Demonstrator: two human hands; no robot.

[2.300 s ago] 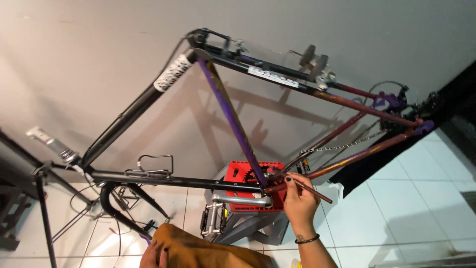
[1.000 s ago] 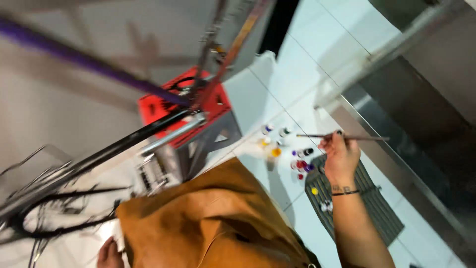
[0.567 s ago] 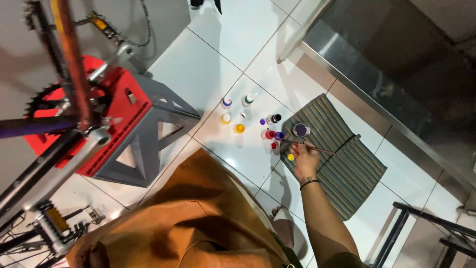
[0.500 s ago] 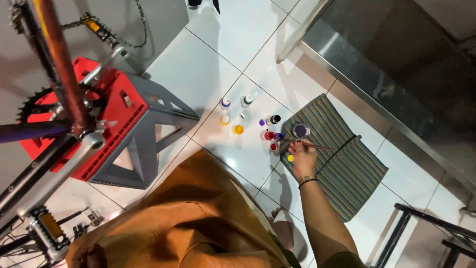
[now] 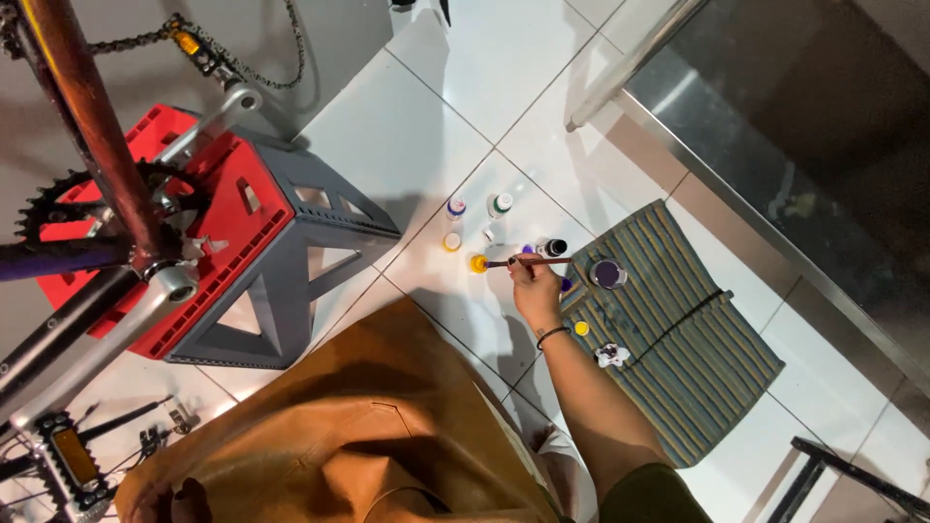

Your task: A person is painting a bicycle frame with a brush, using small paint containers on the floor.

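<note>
Right hand (image 5: 535, 286) — reaches down to the white tiled floor (image 5: 436, 116), fingers closed around a thin paintbrush (image 5: 539, 261). The brush lies roughly level, passing through the fingertips; its handle sticks out to the right of them, its bristle end to the left, where the tip meets an open pot of yellow paint (image 5: 478, 263). A dark band (image 5: 552, 334) circles the wrist.

Left hand (image 5: 179, 502) — only partly seen at the bottom edge, low left, against the tan apron (image 5: 358, 426) that covers the lap. Whether its fingers are open or closed cannot be told.

Paint pots — a small cluster on the floor just beyond the right hand: 1 with a blue-and-white top (image 5: 455, 207), 1 green-topped (image 5: 499, 204), 1 pale orange (image 5: 451, 241), 1 black-and-white bottle lying on its side (image 5: 552, 248). A wider purple pot (image 5: 607, 274) and a small yellow lid (image 5: 581, 328) sit on the striped green mat (image 5: 697, 368), right of the hand.

Stool — red top, grey legs (image 5: 252, 252), left of the pots, well apart from the hand.

Bicycle frame (image 5: 92, 145) — brown and purple tubes at the far left, with chainring (image 5: 44, 199) and chain (image 5: 242, 63) above the stool, and a pedal (image 5: 73, 460) at the lower left.

Metal threshold (image 5: 775, 223) — runs diagonally at the right.
</note>
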